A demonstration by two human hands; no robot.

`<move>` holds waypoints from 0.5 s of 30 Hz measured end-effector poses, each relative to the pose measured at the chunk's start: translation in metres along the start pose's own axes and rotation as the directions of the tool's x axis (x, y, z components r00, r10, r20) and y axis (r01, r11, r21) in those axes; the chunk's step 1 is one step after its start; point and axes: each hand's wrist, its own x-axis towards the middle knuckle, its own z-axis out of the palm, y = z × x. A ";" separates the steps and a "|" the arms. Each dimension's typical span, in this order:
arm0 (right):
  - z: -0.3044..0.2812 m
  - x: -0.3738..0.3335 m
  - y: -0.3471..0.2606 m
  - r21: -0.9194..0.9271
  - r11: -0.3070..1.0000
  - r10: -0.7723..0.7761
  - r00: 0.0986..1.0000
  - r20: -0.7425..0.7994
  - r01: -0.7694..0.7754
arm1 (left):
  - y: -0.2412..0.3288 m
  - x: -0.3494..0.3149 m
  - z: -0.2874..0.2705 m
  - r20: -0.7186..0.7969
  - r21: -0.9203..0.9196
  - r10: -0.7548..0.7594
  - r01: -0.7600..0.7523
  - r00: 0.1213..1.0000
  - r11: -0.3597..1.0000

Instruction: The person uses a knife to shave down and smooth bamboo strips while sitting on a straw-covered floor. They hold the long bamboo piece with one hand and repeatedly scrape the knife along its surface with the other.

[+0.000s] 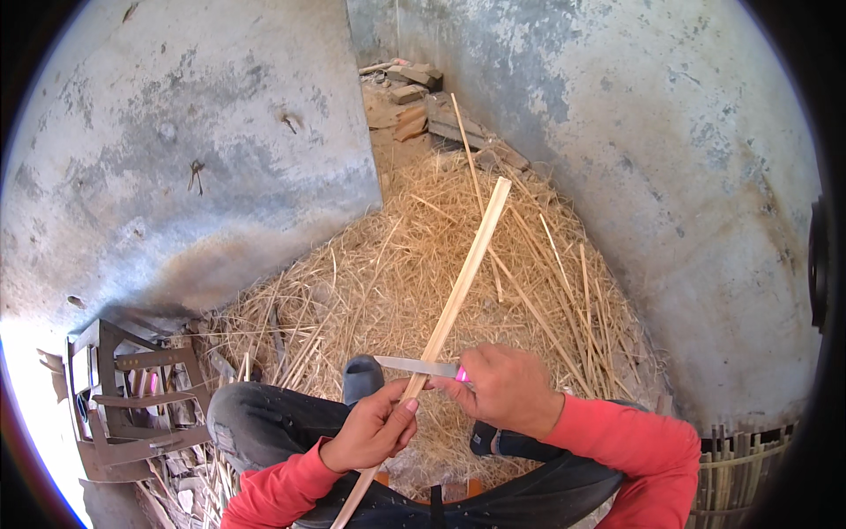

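A long, pale strip of split wood or bamboo (464,280) slants from my lap up and away to the right. My left hand (374,425) is closed round its lower part, thumb on top. In my right hand (511,386) is a knife (410,363) with a pink handle, mostly hidden by the fingers. Its blade points left and lies across the strip just beyond my left fingers. Whether the edge bites into the wood, I cannot tell.
Shavings (352,282) cover the floor, with several thin strips (538,309) lying on them. Grey walls (652,176) stand on both sides. Bricks and rubble (410,93) lie at the far gap. At left is a dark wooden frame (145,397); a slatted basket (745,472) stands at lower right.
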 end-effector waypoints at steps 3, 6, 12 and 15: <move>0.002 0.002 0.001 -0.058 0.993 -0.103 0.990 -0.095 0.098 | -0.005 -0.001 0.004 -0.043 -0.097 0.038 -0.042 0.998 0.994; 0.012 0.001 0.005 -0.084 0.992 -0.103 0.986 -0.133 0.093 | 0.001 -0.002 0.005 -0.041 -0.108 0.036 -0.041 0.998 0.993; -0.017 0.032 0.063 -0.175 0.927 0.301 0.935 -0.186 -0.333 | -0.007 -0.011 0.000 0.063 -0.065 0.016 -0.012 0.998 0.998; -0.024 0.028 0.064 -0.116 0.968 0.206 0.969 -0.134 -0.222 | -0.008 -0.012 -0.001 0.033 0.054 0.049 -0.051 0.998 0.997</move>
